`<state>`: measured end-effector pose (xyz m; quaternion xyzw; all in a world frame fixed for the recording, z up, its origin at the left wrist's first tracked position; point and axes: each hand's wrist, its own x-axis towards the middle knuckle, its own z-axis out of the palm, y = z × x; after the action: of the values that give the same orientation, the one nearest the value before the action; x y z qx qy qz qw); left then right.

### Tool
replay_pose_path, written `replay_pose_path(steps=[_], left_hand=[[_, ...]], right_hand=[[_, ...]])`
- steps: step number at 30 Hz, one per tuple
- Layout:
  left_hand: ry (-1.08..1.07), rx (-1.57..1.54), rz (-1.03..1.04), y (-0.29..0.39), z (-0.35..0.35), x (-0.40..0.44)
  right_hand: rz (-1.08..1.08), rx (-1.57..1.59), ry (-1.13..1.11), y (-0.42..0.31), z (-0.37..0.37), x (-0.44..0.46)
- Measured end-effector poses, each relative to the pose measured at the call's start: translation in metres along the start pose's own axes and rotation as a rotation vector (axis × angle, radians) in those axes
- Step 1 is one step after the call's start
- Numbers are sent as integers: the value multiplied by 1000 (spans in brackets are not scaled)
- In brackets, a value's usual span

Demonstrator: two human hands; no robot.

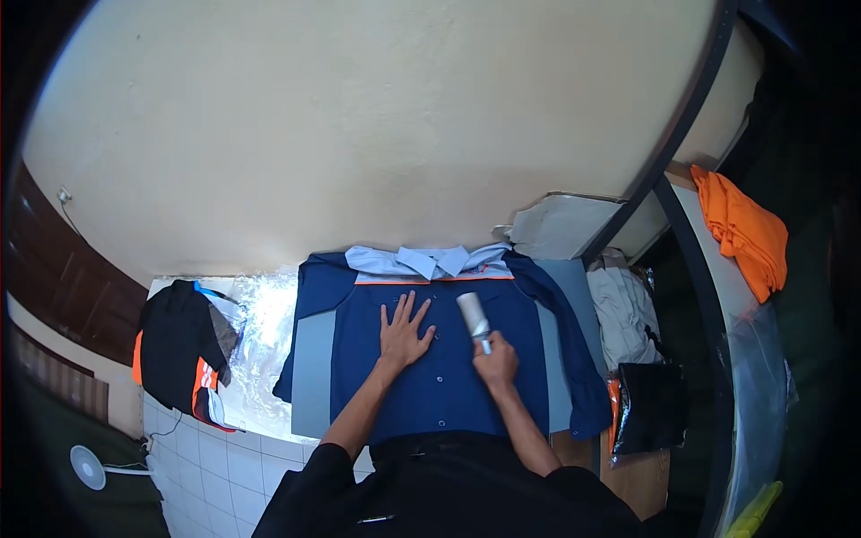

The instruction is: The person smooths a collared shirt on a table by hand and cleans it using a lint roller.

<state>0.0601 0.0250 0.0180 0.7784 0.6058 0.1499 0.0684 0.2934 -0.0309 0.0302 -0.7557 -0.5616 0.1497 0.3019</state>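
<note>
Your left hand [406,336] lies splayed on the navy shirt [444,363] spread over the desk [311,381] — probably soft, easily creased, best held at the shoulders; your right hand [496,360] grips the lint roller [471,312] by its handle — likely light.

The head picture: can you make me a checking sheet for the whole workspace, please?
Surface: grey table, partly covered by the shirt.
Job's things: navy shirt spread out, buttons up; white roller over it, contact unclear.
Clutter: black-and-orange garment left; pale clothes, black package and orange cloth right.
Hands: left hand flat on the shirt; right hand gripping the roller.
Cables: one cable along the left wall.
Surroundings: beige wall, brown door, tiled floor.
</note>
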Motion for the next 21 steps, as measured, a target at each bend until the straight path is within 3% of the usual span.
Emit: replay_pose_path(steps=[5, 9, 11, 14, 15, 17, 21], left_hand=[[-6, -49, -26, 0, -8, -5], [49, -99, -122, -7, -18, -11], [89, -109, -168, -15, -25, -15], [104, -49, -215, -39, -32, -33], [110, -35, -230, -48, -33, -38], [115, -7, -254, -66, -36, -51], [82, 29, -291, -82, -41, -69]], right_hand=[[153, -57, 244, 58, -36, 32], [165, 33, 195, 65, -49, 30], [122, 90, 0, 33, -60, 6], [-404, 164, -161, 23, -42, -35], [-471, 165, -281, 17, -45, -45], [-555, 169, -425, 13, -43, -54], [-524, 79, -313, 25, -36, -39]])
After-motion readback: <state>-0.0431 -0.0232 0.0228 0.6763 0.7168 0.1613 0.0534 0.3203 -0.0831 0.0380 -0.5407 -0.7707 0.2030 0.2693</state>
